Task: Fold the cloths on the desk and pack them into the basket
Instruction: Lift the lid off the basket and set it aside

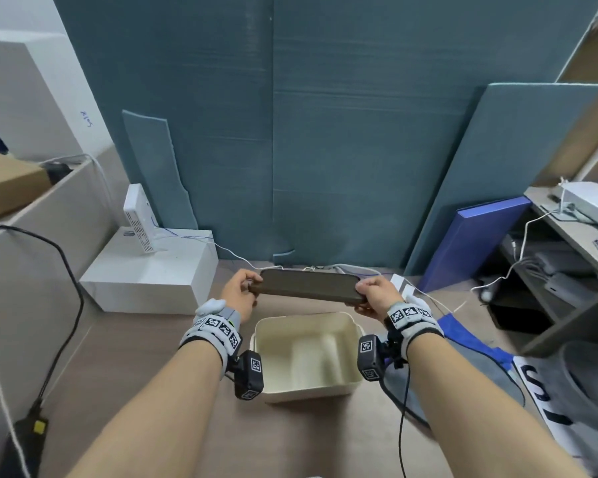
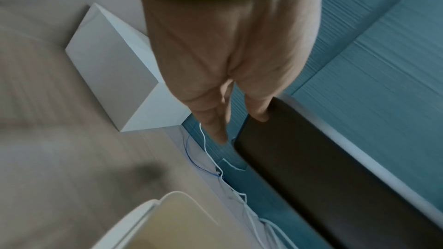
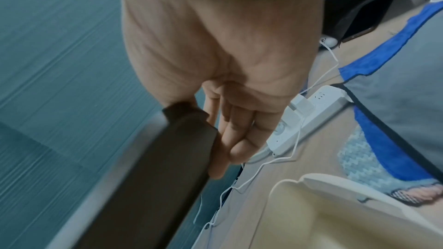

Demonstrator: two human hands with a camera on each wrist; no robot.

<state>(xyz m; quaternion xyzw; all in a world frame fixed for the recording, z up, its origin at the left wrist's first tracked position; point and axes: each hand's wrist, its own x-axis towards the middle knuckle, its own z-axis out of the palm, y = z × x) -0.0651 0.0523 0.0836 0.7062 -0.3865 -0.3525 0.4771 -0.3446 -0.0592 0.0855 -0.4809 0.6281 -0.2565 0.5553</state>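
A: Far left, what did we have?

B: A white box (image 1: 145, 270) on the desk (image 1: 145, 367), well clear of the left hand (image 1: 237, 296). That hand pinched the left end of the brown folded cloth (image 1: 308, 286), thumb on the upper side, fingers (image 2: 215, 126) pressed together under it.

A: And the cloth itself?

B: Stretched flat between both hands, up off the desk, just beyond the far rim of the cream basket (image 1: 308, 391), which sat open below the wrists.

A: The right end?

B: The right hand (image 1: 377, 294) pinched it the same way, fingers (image 3: 230, 139) together under the cloth's edge. Past those fingers lay a white power strip (image 3: 311, 113), and a grey-and-blue cloth (image 1: 463, 367) was heaped right of the basket.
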